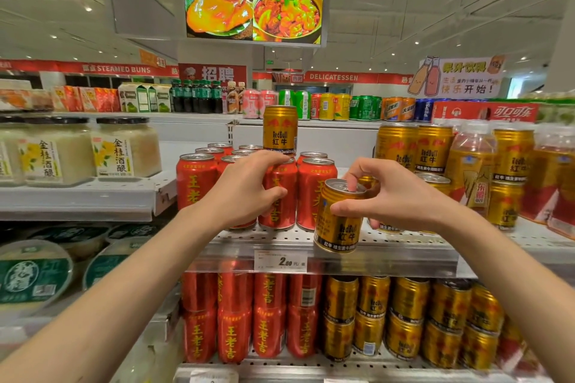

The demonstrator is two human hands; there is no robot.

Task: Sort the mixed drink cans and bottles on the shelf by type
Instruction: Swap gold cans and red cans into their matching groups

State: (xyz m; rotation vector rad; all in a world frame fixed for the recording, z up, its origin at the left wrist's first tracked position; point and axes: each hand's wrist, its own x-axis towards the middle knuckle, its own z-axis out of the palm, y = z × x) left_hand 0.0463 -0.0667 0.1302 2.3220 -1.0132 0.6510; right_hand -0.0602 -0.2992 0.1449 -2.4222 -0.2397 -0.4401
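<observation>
My right hand [395, 196] grips a gold Red Bull can [337, 221] by its top rim, tilted, at the front edge of the perforated shelf [280, 241]. My left hand [242, 190] is wrapped around a red Wanglaoji can [280, 196] in the front row of a group of red cans [196, 179]. Another gold Red Bull can [280, 129] stands upright on top of the red cans, just above my left fingers. More gold cans [413, 146] and orange drink bottles [469, 165] stand mixed at the right.
A price tag [281, 260] hangs on the shelf's front rail. Below, red cans [249, 317] and gold cans [404, 320] are stacked two high. Jars of rice wine [124, 146] sit on the left shelf, lidded bowls [34, 274] below them. Assorted drinks line the top shelf behind.
</observation>
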